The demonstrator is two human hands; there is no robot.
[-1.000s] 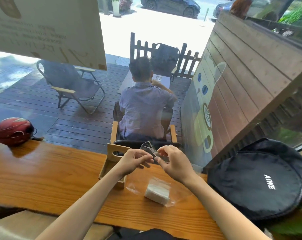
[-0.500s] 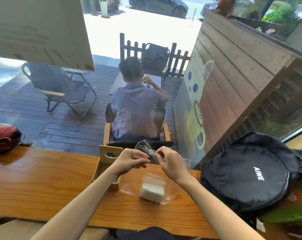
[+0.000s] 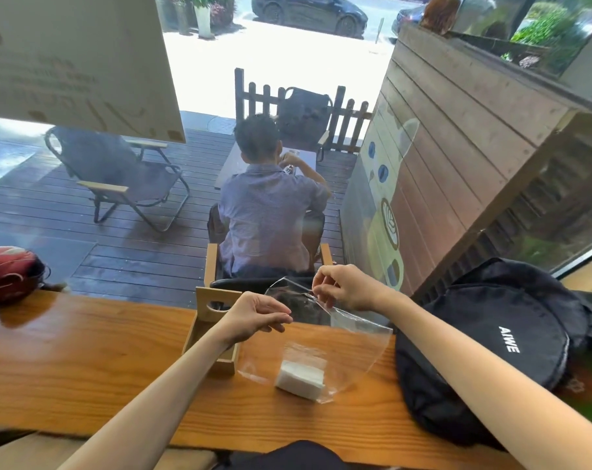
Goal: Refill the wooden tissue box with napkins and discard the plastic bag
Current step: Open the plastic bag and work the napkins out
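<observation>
A clear plastic bag (image 3: 352, 340) stands on the wooden counter (image 3: 84, 361) with a white stack of napkins (image 3: 300, 378) at its bottom. My right hand (image 3: 347, 288) pinches the bag's top edge and holds it up. My left hand (image 3: 253, 317) pinches the bag's opposite top edge, and the mouth is spread apart between them. The wooden tissue box (image 3: 213, 320) with a handle cut-out sits just left of the bag, partly hidden behind my left wrist. Its inside is not visible.
A black backpack (image 3: 497, 347) lies on the counter to the right of the bag. A red helmet (image 3: 9, 273) rests at the far left. Behind the window glass a person sits on a chair on the deck.
My hands have pulled apart, the right one rising and moving right, so the bag's mouth is stretched wider. The camera view shifted slightly.
</observation>
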